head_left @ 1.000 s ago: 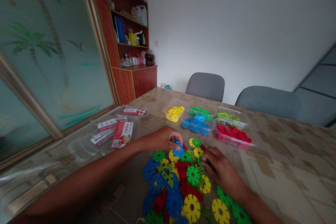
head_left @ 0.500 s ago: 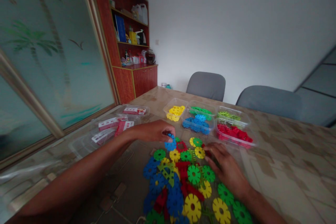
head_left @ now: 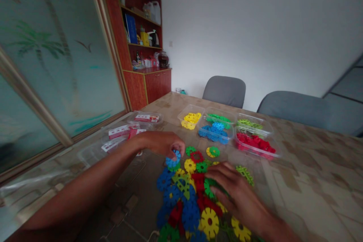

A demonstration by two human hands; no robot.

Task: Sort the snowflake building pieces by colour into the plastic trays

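Note:
My left hand [head_left: 164,144] pinches a blue flower-shaped disc [head_left: 173,159] between thumb and fingers, above the far left edge of a loose pile. A green disc shows just under the blue one. My right hand [head_left: 231,183] is over the right side of the pile, fingers stretched and a little apart, close to a green disc [head_left: 208,188] that it partly covers. Mixed in the pile are a yellow disc [head_left: 210,222], red pieces [head_left: 199,183], several blue discs [head_left: 190,215] and lime-green pieces. A lime-green piece [head_left: 244,175] lies right of my right hand.
Behind the pile stand clear plastic boxes of yellow [head_left: 191,120], blue [head_left: 213,133], green, lime-green and red [head_left: 256,144] pieces. Clear lids with labels [head_left: 120,131] lie to the left. Two grey chairs [head_left: 225,91] stand beyond the table.
My left hand has moved left and slightly nearer, still holding the blue disc. My right hand has shifted left and nearer over the pile, uncovering the lime-green piece on its right.

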